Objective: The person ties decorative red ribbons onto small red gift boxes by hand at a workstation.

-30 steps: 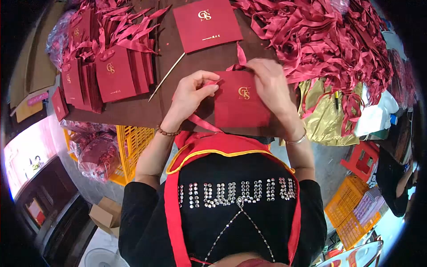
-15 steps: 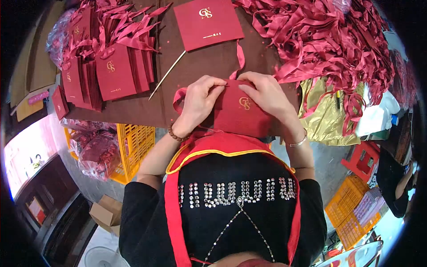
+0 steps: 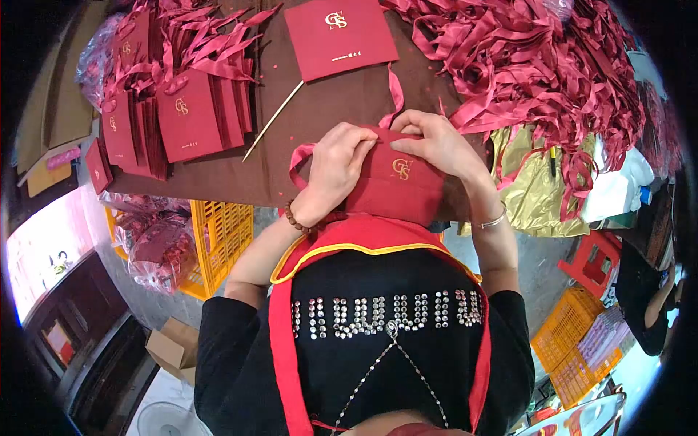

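Note:
A dark red paper gift bag [image 3: 396, 192] with a gold logo lies at the table's near edge, against the red apron. My left hand [image 3: 340, 167] pinches its top edge left of the logo. Thumb and fingers of my right hand [image 3: 436, 142] are closed at the same edge, right of the middle. A red ribbon [image 3: 300, 161] loops out beside my left hand, and another ribbon length [image 3: 395, 94] runs up beyond the bag. What exactly lies between the fingertips is partly hidden. Farther up rests a flat red bag [image 3: 342, 43] with a gold logo.
Stacked red bags with ribbons [image 3: 190, 120] stand at left, near a thin stick [image 3: 273, 122]. A big heap of red ribbons [image 3: 531, 65] covers the right side, above gold wrapping [image 3: 534, 192]. A yellow crate [image 3: 225, 236] sits below the table at left.
My left hand has shifted slightly right along the bag's top edge. My right hand has moved a little right and up, its fingers more curled. The bag has tilted slightly.

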The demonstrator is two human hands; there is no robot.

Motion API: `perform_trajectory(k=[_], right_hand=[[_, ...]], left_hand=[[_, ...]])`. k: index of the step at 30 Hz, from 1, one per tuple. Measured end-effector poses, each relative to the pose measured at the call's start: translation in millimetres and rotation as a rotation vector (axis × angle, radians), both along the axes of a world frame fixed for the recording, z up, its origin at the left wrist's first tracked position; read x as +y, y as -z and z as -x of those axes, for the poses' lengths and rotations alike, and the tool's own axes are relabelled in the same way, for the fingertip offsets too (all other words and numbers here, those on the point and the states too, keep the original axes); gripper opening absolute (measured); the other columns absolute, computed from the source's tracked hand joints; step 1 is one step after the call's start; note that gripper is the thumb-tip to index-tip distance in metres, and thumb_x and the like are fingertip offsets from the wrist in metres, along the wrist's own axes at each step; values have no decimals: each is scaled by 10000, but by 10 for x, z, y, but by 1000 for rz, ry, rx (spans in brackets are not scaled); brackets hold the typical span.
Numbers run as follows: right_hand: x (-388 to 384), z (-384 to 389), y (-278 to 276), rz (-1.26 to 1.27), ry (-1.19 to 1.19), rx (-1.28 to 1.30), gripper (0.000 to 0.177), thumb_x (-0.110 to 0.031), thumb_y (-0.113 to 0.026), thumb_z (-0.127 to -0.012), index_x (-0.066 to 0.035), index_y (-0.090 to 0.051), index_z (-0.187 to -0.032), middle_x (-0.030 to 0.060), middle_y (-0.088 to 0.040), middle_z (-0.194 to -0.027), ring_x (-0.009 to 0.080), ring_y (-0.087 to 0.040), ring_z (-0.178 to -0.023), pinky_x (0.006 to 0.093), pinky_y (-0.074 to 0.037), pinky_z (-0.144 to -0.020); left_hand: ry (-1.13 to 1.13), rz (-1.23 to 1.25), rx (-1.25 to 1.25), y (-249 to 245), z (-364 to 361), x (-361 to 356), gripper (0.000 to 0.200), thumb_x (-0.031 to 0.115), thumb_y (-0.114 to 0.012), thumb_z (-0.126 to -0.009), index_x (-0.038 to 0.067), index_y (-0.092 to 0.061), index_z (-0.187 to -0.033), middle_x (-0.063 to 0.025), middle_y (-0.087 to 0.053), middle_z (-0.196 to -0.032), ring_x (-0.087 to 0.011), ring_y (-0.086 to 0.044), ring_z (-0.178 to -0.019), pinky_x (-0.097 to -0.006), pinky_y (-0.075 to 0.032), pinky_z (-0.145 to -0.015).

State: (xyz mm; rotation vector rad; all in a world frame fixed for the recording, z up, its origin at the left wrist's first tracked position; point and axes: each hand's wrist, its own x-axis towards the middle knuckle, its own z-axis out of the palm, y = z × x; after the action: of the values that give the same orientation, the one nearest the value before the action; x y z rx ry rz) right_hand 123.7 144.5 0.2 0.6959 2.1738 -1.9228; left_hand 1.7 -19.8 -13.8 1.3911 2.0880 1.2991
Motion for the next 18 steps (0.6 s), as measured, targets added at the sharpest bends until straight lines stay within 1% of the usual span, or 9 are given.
perform_trajectory(k=[1, 3, 7, 11, 13, 15, 17, 18], right_hand=[[-3, -2, 15, -16, 0, 12, 187, -40, -633, -819, 9, -573, -989, 8, -637, -814, 43, -550, -756, 197, -442, -667], [3, -1, 23, -32, 0, 25, 180, -42, -634, -818, 7, -572, -980, 8, -640, -813, 44, -553, -750, 197, -441, -659], [0, 6, 16, 13, -6, 20, 201, -42, -629, -821, 13, -575, -1007, 17, -646, -823, 42, -556, -755, 199, -446, -661], [-16, 14, 35, 32, -6, 30, 218, -36, -623, -824, 18, -578, -1030, 28, -652, -849, 47, -562, -768, 201, -452, -669], [-17, 14, 48, 55, -6, 30, 230, -34, -622, -824, 21, -578, -1043, 34, -655, -864, 52, -566, -773, 203, -455, -673], [-17, 7, 80, 79, -4, 31, 243, -33, -622, -824, 24, -578, -1056, 41, -658, -880, 56, -569, -778, 205, -457, -676], [-13, -8, 125, 83, -20, 91, 269, -28, -619, -824, 28, -578, -1084, 46, -657, -894, 62, -569, -779, 210, -460, -680], [-17, -6, 118, 81, -18, 91, 269, -28, -619, -824, 28, -578, -1084, 46, -657, -894, 62, -569, -779, 210, -460, -680]], left_hand=[[2, -13, 68, 3, -6, 11, 78, 16, -640, -796, 6, -629, -873, -127, -608, -818, -256, -610, -749, -318, -478, -661], [-4, -11, 71, 1, -13, 28, 78, 19, -643, -793, 8, -627, -869, -128, -606, -813, -263, -608, -746, -323, -477, -653], [4, -38, 92, 17, -6, 37, 75, 15, -637, -791, 10, -622, -864, -127, -599, -789, -269, -602, -728, -331, -472, -626], [20, -12, 128, -33, -6, 49, 72, 16, -633, -785, 13, -617, -855, -130, -589, -774, -285, -595, -716, -342, -469, -623], [31, -26, 215, -62, -16, 64, 68, 10, -625, -775, 21, -606, -839, -129, -577, -759, -302, -584, -704, -363, -465, -623], [31, -16, 237, -57, -36, 70, 66, 5, -617, -771, 25, -597, -830, -126, -571, -756, -303, -580, -712, -372, -461, -635], [32, -6, 259, -52, -49, 69, 66, 0, -610, -767, 30, -589, -822, -123, -565, -754, -304, -576, -721, -382, -458, -647], [51, 4, 316, -52, -56, 69, 66, 1, -593, -761, 34, -576, -816, -119, -549, -750, -297, -563, -725, -383, -447, -654]])
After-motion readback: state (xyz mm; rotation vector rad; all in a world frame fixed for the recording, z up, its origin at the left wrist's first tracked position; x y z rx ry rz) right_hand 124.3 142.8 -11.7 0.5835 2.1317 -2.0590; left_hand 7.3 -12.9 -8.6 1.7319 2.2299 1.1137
